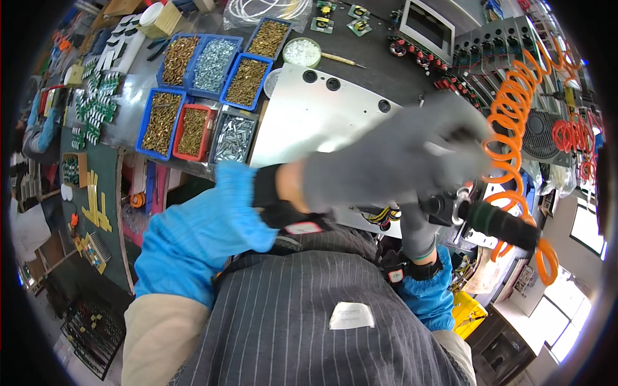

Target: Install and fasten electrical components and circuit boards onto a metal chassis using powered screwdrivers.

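Left hand (444, 138), grey-gloved, reached across the body to the right side and blurred by motion; fingers bent, whether around anything I cannot tell. Right hand (418, 233), likewise gloved, below it and partly covered by it, against a black tool (499, 225); the fingers are hidden, so its grip cannot be told. Tool lies just beneath the left hand, its dark end pointing right. Orange hose, one (515, 138), coiled, crossing close to the tool. Panel, one (309, 119), flat, pale metal, with round black fittings along its far edge, partly under the left forearm. Wires (388, 215), black and yellow, at the near side. Bench (386, 72), dark-topped, carrying the panel. To the panel's left: grey tray (239, 114) of silver pins; red tray (187, 156) of small brass-coloured pieces; blue tray (152, 154) of similar pieces, with more blue trays beyond. Past the panel: tub (284, 58) of white bits, with an awl-like tool (339, 59) beside it. Farther right: screen unit (428, 29) and a row of grey housings (499, 48). Far left: green circuit boards (96, 106), near another person's blue sleeve (46, 132).
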A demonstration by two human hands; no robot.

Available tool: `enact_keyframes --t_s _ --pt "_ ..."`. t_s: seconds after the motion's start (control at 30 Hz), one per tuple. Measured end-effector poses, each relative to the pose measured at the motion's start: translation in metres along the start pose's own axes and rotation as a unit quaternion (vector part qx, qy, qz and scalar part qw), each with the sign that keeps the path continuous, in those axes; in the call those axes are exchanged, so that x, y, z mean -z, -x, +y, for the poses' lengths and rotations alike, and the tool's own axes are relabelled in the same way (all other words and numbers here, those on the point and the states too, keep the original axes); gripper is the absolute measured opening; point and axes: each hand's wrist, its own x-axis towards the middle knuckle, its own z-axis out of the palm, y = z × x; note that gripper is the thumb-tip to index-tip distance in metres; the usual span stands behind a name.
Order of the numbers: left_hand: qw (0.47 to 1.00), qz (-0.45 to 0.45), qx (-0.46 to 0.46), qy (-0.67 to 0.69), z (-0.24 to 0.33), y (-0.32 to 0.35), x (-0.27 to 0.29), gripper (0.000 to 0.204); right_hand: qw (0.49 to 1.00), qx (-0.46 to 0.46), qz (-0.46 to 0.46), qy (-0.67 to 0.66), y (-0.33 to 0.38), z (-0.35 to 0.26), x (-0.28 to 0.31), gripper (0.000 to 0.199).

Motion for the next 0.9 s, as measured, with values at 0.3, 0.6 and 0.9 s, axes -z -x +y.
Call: enact_keyframes --t_s 0.3,0.6,0.9 --pt "0.874 0.131 0.46 0.089 -0.039 0.151 0.084 0.024 0.974 -0.008 0.036 -0.221 0.03 -0.048 -0.009 0.036" --pt "0.852 0.159 0.478 0.145 -0.053 0.17 0.099 0.026 0.974 -0.042 0.133 -0.18 0.076 -0.03 -0.032 0.039" --pt "0.849 0.134 0.489 0.147 -0.049 0.167 0.1 0.027 0.967 -0.054 0.186 -0.167 0.081 -0.032 -0.044 0.034"
